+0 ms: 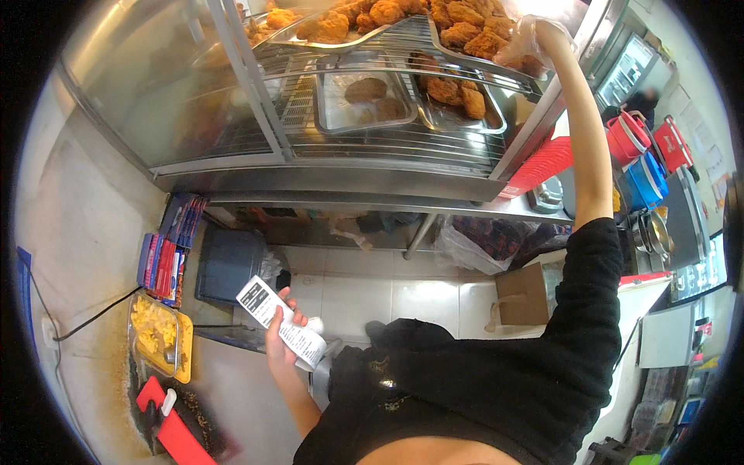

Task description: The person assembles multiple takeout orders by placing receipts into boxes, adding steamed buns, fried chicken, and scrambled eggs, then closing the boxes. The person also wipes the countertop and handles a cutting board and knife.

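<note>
My left hand (pixel 280 335) is closed around a long white printed receipt (pixel 267 304), its lower end curling over near my body. My right arm stretches up into the warming cabinet (pixel 333 172). In a see-through plastic glove, my right hand (pixel 540 43) is at the right end of a tray heaped with fried chicken (pixel 469 31) on the upper rack. Glare and the glove blur its fingers, so whether they grip a piece is unclear. Below, one metal tray (pixel 329 112) holds two brown patties (pixel 366 90); another holds several fried pieces (pixel 449 91).
Stacked red cups (pixel 542 167) stand by the cabinet's right post. At left are a tub of yellow food pieces (pixel 155 329), flat boxes (pixel 167 260) and a red-handled tool (pixel 174 426). Below sit a dark bin (pixel 225 263) and a cardboard box (pixel 523 296). A person (pixel 642 101) stands far right.
</note>
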Available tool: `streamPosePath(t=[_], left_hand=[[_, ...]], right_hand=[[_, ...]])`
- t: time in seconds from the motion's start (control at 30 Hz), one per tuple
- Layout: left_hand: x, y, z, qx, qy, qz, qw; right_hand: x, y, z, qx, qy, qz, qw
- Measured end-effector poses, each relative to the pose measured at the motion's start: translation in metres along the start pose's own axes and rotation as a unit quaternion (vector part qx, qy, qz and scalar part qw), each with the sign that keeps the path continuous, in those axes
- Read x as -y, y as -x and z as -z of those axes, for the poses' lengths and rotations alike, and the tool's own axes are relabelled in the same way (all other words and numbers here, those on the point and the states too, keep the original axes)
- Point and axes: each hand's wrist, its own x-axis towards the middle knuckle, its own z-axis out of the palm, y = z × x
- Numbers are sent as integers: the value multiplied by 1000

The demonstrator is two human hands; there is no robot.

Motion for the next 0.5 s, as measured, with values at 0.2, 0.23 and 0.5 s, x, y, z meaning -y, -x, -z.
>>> streamPosePath(t=[0.2, 0.23, 0.5], left_hand=[[6, -4, -10, 69, -3, 15, 998], [7, -6, -15, 85, -6, 29, 996], [18, -6, -38, 188, -22, 74, 979]], right_hand=[[5, -4, 5, -23, -17, 12, 1000], [9, -6, 5, -29, -19, 14, 999], [31, -20, -4, -55, -54, 40, 996]])
